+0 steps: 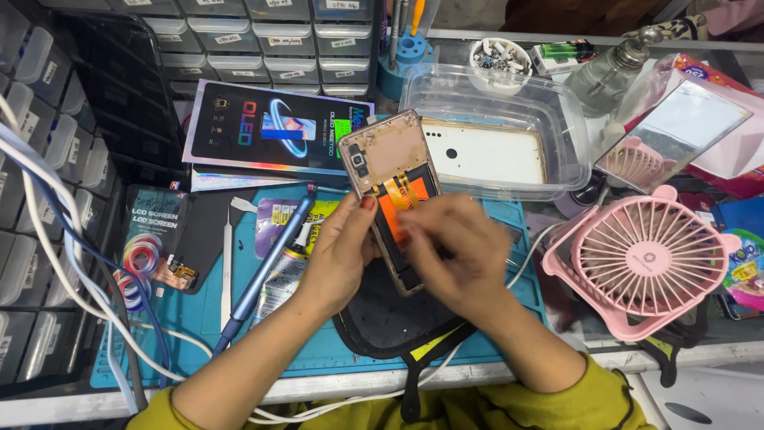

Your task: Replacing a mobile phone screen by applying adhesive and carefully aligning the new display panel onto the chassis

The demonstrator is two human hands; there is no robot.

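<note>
An opened smartphone (387, 159) with its back cover off lies tilted over a dark pad (382, 318) on the blue work mat (318, 350). An orange part shows inside its gold frame. My left hand (338, 255) grips the phone's left edge. My right hand (454, 251) rests on the phone's lower half, fingertips pinched at the orange part; whether it holds something small is hidden.
A clear plastic tub (557, 103) behind the phone holds a white phone back. A pink desk fan (645, 259) stands at right. A blue tool (270, 263), tweezers (226, 271), a glue tube and a flat box (270, 127) lie at left, beside drawer racks and cables.
</note>
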